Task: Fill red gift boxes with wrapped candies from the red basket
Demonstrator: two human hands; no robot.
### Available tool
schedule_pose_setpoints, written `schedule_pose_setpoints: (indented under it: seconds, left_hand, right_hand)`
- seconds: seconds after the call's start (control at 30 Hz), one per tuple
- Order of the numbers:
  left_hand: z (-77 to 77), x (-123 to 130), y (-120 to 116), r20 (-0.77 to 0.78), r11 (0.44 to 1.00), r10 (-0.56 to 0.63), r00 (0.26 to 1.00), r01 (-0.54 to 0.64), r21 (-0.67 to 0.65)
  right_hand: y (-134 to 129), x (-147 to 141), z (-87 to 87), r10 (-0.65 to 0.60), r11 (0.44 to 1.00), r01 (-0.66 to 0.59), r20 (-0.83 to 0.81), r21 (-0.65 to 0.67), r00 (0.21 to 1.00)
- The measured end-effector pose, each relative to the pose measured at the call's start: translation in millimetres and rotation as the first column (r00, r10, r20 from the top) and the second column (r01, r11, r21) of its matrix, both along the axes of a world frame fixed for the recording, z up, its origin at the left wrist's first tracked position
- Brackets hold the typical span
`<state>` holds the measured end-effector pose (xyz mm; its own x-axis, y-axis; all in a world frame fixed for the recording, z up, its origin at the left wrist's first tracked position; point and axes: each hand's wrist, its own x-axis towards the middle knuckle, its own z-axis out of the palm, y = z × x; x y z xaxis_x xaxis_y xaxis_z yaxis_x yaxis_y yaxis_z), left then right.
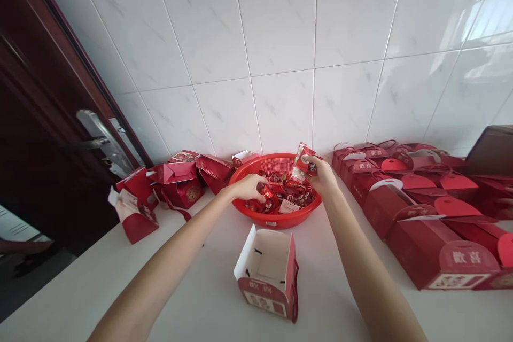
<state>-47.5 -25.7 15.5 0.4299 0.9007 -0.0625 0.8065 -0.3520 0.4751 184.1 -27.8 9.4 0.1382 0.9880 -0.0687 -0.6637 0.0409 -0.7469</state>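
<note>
A red plastic basket [276, 221] holds many small wrapped candies [294, 188]. Over its left side, my left hand [249, 188] is closed around a shiny red wrapped candy [269, 199]. My right hand [320, 172] is raised at the basket's right rim, its fingers gripping a red and white candy packet [301, 163]. Below the basket, nearer to me, stands an open red gift box [266, 283] with white inner walls. Its top flaps are up and nothing but small dark tabs shows inside.
Rows of closed red gift boxes [420, 246] fill the right side of the white table [188, 288]. Several red boxes [182, 187] lie about at the back left. A tiled wall [280, 101] runs behind, and a dark door [60, 96] stands at left.
</note>
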Motion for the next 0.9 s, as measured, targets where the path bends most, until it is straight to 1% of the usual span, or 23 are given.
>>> schedule_pose_setpoints:
  seconds: [0.13, 0.2, 0.27, 0.33, 0.43, 0.53, 0.63, 0.73, 0.83, 0.9]
  left_hand:
    - [1.8, -9.7, -2.2, 0.223, 0.999, 0.026, 0.974, -0.031, 0.015]
    - [1.0, -13.0, -2.1, 0.298, 0.998, 0.038, 0.954, -0.050, 0.031]
    - [-0.1, -15.1, -1.6, 0.277, 0.992, 0.072, 0.958, -0.097, 0.079]
    - [-1.3, -16.1, -1.5, 0.201, 0.981, 0.107, 0.974, -0.136, 0.139]
    - [-3.8, -14.9, -3.3, 0.106, 0.977, 0.109, 0.988, -0.127, 0.173]
    - [-7.4, -9.9, -5.4, 0.056, 0.992, 0.053, 0.997, -0.059, 0.111]
    - [-12.3, -1.5, -4.4, -0.039, 0.999, -0.026, 0.999, 0.024, -0.042]
    - [-18.6, 7.7, -0.7, -0.118, 0.983, -0.095, 0.988, 0.074, -0.167]
    - [-24.7, 13.8, 2.0, -0.090, 0.974, -0.116, 0.989, 0.096, -0.204]
    - [-27.6, 15.3, 2.9, -0.054, 0.973, -0.121, 0.991, 0.107, -0.204]
  right_hand:
    - [-8.2, -0.6, 10.1, 0.014, 1.000, -0.015, 0.010, 0.021, 1.000]
    - [-10.4, -2.1, 11.6, 0.015, 0.999, -0.016, 0.030, 0.037, 0.999]
    - [-10.4, -4.3, 9.6, 0.017, 0.998, -0.020, 0.049, 0.057, 0.999]
    - [-8.5, -7.1, 5.0, 0.030, 0.997, -0.034, 0.060, 0.074, 0.998]
    - [-5.3, -12.6, -3.4, 0.061, 0.994, -0.068, 0.088, 0.081, 0.994]
    - [-5.4, -18.0, -8.7, 0.052, 0.997, -0.060, 0.163, 0.044, 0.985]
    - [-8.1, -20.7, -9.6, 0.044, 0.998, -0.050, 0.232, 0.022, 0.972]
    - [-9.8, -20.7, -9.2, 0.047, 0.998, -0.057, 0.250, 0.032, 0.967]
    - [-9.2, -19.9, -9.8, 0.042, 0.998, -0.051, 0.262, 0.029, 0.964]
    - [-8.1, -19.6, -10.5, 0.037, 0.998, -0.049, 0.260, 0.037, 0.965]
